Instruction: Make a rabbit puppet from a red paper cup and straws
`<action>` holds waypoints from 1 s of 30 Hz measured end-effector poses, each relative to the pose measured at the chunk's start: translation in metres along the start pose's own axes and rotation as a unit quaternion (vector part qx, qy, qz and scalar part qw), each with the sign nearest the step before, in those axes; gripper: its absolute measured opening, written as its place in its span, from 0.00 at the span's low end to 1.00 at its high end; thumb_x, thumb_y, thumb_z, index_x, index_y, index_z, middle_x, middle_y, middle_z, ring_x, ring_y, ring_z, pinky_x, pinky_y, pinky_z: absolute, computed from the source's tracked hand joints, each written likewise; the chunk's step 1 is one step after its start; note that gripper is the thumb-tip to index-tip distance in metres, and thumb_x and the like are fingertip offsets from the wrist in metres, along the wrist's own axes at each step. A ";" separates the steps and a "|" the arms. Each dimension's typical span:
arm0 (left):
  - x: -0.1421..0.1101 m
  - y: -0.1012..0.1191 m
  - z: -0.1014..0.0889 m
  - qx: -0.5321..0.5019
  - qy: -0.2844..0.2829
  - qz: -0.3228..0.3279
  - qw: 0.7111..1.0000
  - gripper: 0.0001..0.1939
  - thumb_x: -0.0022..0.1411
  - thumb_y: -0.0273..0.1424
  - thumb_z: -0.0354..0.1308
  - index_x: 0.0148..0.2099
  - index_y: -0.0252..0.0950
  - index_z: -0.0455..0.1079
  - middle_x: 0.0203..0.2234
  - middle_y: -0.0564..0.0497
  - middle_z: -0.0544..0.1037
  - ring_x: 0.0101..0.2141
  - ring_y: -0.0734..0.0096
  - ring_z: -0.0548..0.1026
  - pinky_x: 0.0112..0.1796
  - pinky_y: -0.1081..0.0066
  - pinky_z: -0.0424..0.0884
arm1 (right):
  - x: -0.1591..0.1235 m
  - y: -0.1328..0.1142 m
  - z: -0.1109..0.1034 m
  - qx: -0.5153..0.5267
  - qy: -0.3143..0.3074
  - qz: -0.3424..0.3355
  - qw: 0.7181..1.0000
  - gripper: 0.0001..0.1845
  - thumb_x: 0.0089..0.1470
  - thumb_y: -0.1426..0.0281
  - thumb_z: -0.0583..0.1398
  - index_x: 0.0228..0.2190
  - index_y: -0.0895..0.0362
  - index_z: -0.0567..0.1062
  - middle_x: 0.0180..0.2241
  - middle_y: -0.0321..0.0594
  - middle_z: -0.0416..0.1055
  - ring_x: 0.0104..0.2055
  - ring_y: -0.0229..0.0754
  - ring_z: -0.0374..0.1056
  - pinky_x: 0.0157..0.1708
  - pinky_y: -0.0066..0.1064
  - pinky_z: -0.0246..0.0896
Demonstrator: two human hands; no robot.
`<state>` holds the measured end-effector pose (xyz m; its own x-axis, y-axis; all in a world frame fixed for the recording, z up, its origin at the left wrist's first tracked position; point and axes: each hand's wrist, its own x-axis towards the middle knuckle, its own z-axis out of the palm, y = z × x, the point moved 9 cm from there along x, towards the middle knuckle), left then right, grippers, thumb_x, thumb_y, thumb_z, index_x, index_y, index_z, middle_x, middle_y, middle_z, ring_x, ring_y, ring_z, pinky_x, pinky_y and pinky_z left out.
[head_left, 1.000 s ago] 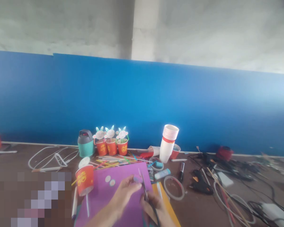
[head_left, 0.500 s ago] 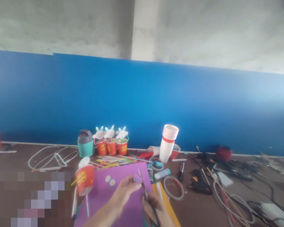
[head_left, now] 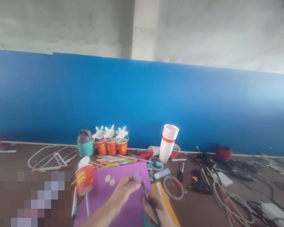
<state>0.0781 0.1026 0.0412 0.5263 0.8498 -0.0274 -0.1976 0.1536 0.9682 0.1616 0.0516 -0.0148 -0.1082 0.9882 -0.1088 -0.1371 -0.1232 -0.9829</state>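
My left hand point(head_left: 126, 190) pinches a small purple piece of paper point(head_left: 137, 177) above a purple sheet point(head_left: 101, 195). In my right hand point(head_left: 155, 206) is a pair of scissors point(head_left: 144, 189), its blades pointing up and away from me, slightly apart beside the paper piece. Two small round paper discs point(head_left: 108, 178) lie on the purple sheet to the left of my hands. A red paper cup point(head_left: 84, 179) with yellow print is tilted at the sheet's left edge. Under my right hand an orange sheet point(head_left: 167, 201) shows.
Three red cups with rabbit-like paper figures point(head_left: 111, 145) stand at the back, near a teal and grey container point(head_left: 85, 145). Coloured sticks point(head_left: 115, 160) lie before them. A stack of white cups point(head_left: 168, 143), a glue stick point(head_left: 162, 173), tape roll point(head_left: 173, 187) and glue gun point(head_left: 201, 184) are to the right.
Almost nothing differs. My right hand and the scissors have shifted very slightly; my left hand keeps its pinch on the purple paper.
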 end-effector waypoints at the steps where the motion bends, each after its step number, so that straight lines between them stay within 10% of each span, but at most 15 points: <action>1: 0.000 0.000 -0.001 0.000 0.001 0.000 1.000 0.09 0.46 0.35 0.63 0.28 0.36 0.71 0.25 0.54 0.74 0.35 0.64 0.69 0.41 0.69 0.60 | 0.000 0.000 0.000 0.000 0.002 0.003 1.000 0.26 0.40 0.47 0.64 0.26 0.57 0.67 0.10 0.23 0.53 0.11 0.27 0.48 0.12 0.20 0.41; 30: 0.008 -0.010 -0.007 0.041 -0.018 0.012 0.999 0.09 0.46 0.35 0.61 0.27 0.36 0.67 0.25 0.54 0.70 0.31 0.68 0.67 0.37 0.71 0.59 | 0.003 0.005 -0.001 -0.052 0.026 0.005 0.998 0.28 0.39 0.45 0.63 0.24 0.56 0.66 0.10 0.23 0.53 0.11 0.27 0.47 0.11 0.20 0.41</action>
<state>0.0784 0.1116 0.0290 0.5519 0.8339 0.0031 -0.1418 0.0902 0.9858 0.1618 0.0538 -0.0200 -0.0582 0.9906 -0.1235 -0.0325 -0.1256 -0.9916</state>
